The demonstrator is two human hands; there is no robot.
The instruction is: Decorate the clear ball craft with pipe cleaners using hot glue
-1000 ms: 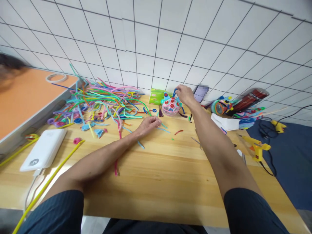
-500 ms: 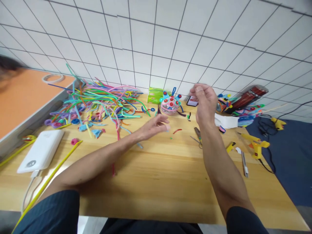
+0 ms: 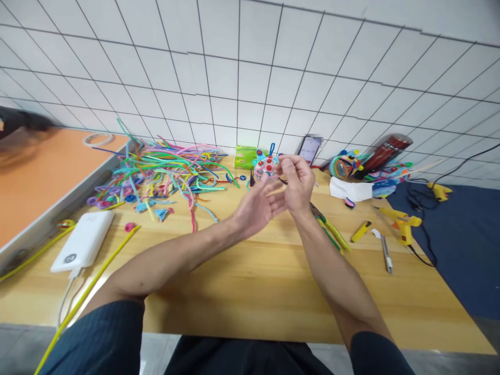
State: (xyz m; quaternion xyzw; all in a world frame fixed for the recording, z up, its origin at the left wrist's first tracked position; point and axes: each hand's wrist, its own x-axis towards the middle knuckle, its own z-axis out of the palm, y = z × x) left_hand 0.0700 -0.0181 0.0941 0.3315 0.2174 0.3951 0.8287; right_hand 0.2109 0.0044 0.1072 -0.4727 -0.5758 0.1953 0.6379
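My left hand point(image 3: 254, 209) is raised over the middle of the table, palm turned up, its fingers stretched out and somewhat blurred. Just right of it, my right hand point(image 3: 300, 186) is closed in a pinch; whatever is between the fingertips is too small to make out. The fingers of both hands come close together. Behind them stands a small pink and blue craft figure point(image 3: 261, 164) with red dots and a blue loop on top, partly covered by my right hand. A tool with yellow and green handles point(image 3: 335, 235) lies beside my right forearm, its head hidden.
Left are a heap of coloured pipe cleaners point(image 3: 175, 161) and a white power bank point(image 3: 84, 242). A green pack point(image 3: 245, 158) and a phone point(image 3: 308, 148) stand by the wall. Right are a red flask point(image 3: 390, 151), a yellow cutter point(image 3: 361, 232) and a yellow glue gun point(image 3: 406, 224).
My right hand has come down and left, to my left hand. My left hand has turned palm up. The red and green scraps on the table no longer show; the phone now shows more fully.
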